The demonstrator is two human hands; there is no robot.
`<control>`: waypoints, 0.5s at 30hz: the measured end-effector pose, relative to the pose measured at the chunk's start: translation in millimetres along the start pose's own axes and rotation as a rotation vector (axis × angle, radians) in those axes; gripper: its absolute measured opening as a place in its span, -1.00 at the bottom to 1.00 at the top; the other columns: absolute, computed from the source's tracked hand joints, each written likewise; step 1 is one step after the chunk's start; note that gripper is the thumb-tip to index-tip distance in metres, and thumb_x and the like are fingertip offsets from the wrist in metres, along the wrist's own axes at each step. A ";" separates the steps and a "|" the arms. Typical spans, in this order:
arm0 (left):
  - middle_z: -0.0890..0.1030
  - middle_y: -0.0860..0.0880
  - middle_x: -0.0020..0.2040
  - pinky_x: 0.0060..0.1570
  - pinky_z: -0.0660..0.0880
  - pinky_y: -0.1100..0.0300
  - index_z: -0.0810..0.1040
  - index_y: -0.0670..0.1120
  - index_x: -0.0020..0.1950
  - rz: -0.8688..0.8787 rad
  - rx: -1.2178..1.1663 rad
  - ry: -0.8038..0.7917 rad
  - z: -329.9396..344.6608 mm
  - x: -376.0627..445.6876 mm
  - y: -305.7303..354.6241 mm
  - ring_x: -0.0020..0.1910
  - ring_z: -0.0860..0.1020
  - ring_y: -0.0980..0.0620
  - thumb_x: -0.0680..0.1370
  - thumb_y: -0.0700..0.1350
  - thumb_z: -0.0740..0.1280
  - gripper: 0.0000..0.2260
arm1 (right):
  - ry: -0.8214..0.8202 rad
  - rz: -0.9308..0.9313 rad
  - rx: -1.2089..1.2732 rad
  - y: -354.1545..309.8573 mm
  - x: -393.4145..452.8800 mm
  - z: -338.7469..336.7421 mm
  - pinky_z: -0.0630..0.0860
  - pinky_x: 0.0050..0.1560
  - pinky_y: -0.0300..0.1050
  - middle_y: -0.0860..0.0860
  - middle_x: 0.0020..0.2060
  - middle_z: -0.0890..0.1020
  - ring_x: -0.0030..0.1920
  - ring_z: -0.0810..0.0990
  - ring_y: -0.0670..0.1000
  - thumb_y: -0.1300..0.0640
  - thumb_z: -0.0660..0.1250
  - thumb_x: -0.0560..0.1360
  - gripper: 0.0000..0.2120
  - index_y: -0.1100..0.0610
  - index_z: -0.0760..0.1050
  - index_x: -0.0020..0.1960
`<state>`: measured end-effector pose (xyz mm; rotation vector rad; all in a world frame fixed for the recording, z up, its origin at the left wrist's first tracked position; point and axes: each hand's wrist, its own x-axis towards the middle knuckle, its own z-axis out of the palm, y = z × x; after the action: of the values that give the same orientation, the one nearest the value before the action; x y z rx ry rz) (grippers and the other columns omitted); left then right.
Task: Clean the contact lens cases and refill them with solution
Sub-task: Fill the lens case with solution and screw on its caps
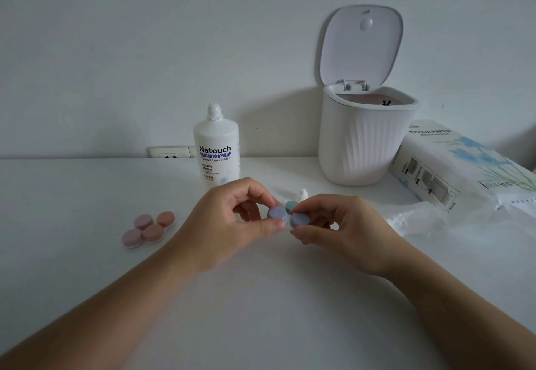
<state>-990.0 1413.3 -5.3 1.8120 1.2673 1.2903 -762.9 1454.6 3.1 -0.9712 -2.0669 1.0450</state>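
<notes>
a lavender contact lens case (287,218) is held above the desk (87,190), one cap pinched in the left grip (232,213), the other in the right grip (338,224).

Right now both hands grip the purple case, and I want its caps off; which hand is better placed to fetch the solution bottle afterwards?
Left, probably. The solution bottle stands behind the left hand; the right hand would cross over the purple case.
</notes>
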 end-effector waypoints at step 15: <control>0.72 0.13 0.05 0.00 0.57 0.08 0.61 0.11 0.02 0.015 0.078 -0.110 -1.1 -2.3 2.4 -0.14 0.62 0.08 0.45 0.11 0.45 -0.80 | -0.007 -0.018 -0.005 -0.2 0.2 -0.8 0.61 -0.05 -0.04 0.00 -0.21 0.73 -0.19 0.68 0.05 0.15 0.53 0.47 -0.84 -0.01 0.67 0.02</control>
<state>-990.4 1410.2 -3.7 1.9230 1.2621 1.1472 -762.5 1454.9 3.8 -0.9509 -2.0810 1.0363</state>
